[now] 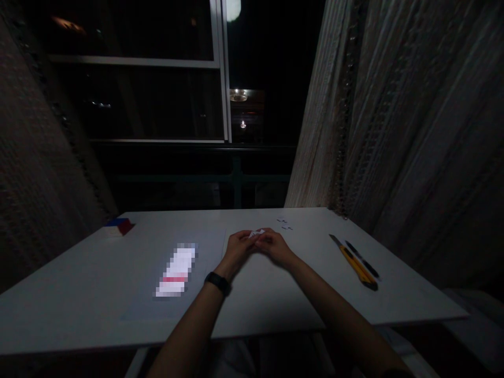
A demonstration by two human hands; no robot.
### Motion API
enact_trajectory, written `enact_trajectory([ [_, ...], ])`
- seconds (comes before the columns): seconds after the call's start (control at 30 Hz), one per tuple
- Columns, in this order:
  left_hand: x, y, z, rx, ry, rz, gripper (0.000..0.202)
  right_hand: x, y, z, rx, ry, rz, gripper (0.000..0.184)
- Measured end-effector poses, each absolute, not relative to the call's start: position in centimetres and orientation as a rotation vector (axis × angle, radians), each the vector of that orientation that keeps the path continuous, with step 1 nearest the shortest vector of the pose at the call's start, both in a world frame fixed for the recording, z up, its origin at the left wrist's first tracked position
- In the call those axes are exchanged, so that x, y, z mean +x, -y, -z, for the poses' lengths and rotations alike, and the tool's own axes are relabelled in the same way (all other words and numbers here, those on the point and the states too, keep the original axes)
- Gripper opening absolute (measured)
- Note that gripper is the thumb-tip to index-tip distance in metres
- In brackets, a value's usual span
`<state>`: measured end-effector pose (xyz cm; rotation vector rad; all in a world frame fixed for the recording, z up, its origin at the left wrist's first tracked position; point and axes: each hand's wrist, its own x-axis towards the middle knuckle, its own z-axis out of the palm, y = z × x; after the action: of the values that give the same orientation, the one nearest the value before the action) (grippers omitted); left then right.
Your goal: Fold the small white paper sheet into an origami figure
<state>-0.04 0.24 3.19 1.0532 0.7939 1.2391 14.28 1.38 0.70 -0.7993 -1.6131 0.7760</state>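
Both hands meet over the middle of a white table. My left hand and my right hand have their fingers pinched together on a small piece of white paper held between them just above the tabletop. A dark band sits on my left wrist. The light is dim and the paper's shape is hard to make out.
A lit phone screen lies left of the hands. A yellow utility knife and a dark pen lie at the right. Small paper scraps sit behind the hands. A red and blue block is at the far left corner. Curtains hang on the right.
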Motion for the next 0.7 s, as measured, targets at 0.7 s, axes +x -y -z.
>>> enact_trajectory([
  [0.7,0.1,-0.6,-2.7,0.964,-0.804,-1.286,0.038,12.2,-0.8,-0.2,-0.840,1.398,-0.981,0.035],
])
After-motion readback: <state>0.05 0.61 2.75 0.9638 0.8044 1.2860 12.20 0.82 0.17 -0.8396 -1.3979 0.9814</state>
